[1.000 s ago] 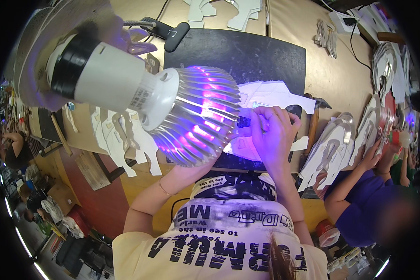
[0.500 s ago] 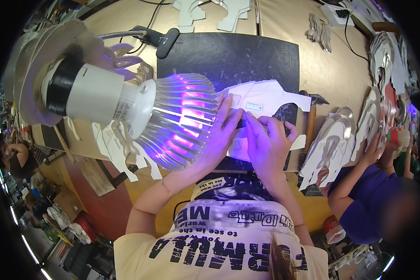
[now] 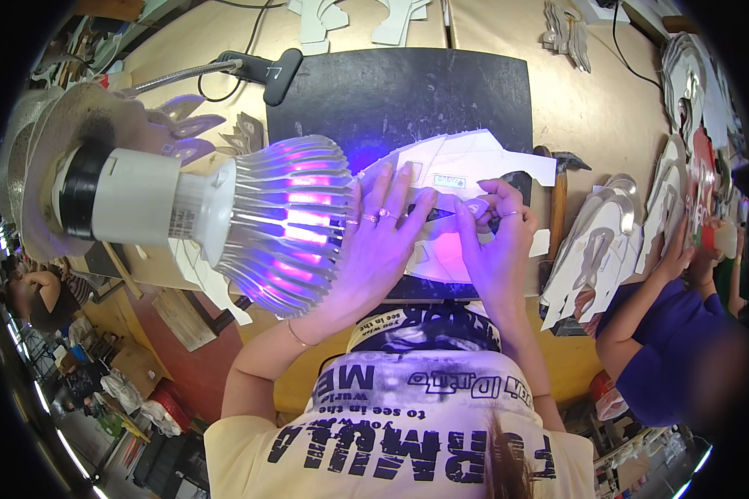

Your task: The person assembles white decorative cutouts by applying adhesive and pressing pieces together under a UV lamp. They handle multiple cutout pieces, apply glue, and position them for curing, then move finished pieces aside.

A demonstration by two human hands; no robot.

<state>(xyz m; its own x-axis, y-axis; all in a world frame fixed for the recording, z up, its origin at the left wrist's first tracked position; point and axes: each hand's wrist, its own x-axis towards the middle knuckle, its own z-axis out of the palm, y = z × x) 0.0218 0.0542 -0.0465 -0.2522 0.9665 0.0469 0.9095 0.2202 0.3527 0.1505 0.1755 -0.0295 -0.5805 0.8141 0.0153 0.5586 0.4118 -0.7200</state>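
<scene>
Head view, the only one here: dead centre of the frame there's a white cut-out piece (image 3: 462, 179) lying on a black mat (image 3: 408, 91) on the table (image 3: 591, 108). It looks like a flat paper or fabric pattern part, hard to say which.

The left hand (image 3: 374, 245) lies flat on the piece's left half, fingers spread a little and pressing it down. The right hand (image 3: 495, 249) is just right of it, thumb and forefinger pinched on a small tab at the piece's middle. What exactly the tab is, can't tell, too small.

A big finned lamp (image 3: 287, 220) glowing purple hangs in from the left on a gooseneck and covers part of the left hand's wrist side.

Progress, just my read: the piece is already cut out and laid flat, and the small bit is being stuck or lined up on it right now, so somewhere mid-step. Stacks of similar white cut-outs (image 3: 595, 249) sit at right by a hammer (image 3: 558, 208), whether finished or waiting, can't tell. Another person's hand (image 3: 682, 249) works at the far right edge.
</scene>
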